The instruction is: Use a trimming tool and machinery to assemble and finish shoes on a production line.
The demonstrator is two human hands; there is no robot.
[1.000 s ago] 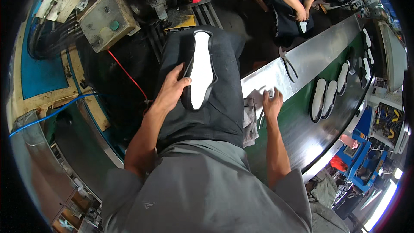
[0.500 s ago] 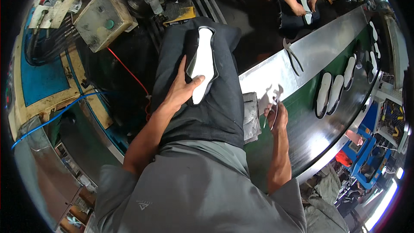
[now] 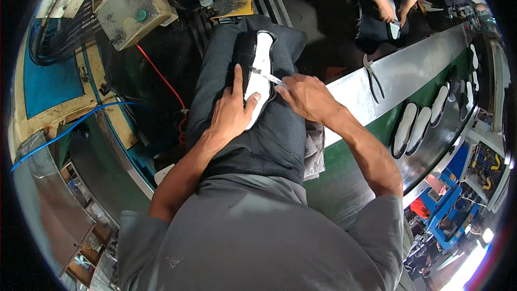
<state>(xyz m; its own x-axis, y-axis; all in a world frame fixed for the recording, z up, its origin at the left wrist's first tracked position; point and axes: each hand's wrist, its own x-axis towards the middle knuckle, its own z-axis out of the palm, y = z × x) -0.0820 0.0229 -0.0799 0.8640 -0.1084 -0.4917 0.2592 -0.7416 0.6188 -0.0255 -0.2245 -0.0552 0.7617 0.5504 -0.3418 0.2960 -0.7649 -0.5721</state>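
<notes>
A dark shoe upper with a white sole side facing up (image 3: 262,59) lies lengthwise on my lap. My left hand (image 3: 230,112) grips its near part, the thumb pressed on the white surface and the fingers along the left side. My right hand (image 3: 309,97) is closed round a pair of metal pliers (image 3: 273,78), whose handles are mostly hidden in the fist. The pliers' head reaches over the white surface to the shoe's left edge; whether the jaws bite on anything cannot be made out.
To the right, another pair of pliers (image 3: 372,78) lies on a metal ledge (image 3: 420,67). Beyond it several white-soled shoes (image 3: 419,129) stand on a green conveyor belt (image 3: 377,134). A co-worker's hands (image 3: 389,13) hold a shoe at the top right. A control box (image 3: 129,13) stands at the left.
My right hand has swung from beside the belt leftward to my lap, bringing the pliers onto the shoe. The left hand keeps its hold on the shoe.
</notes>
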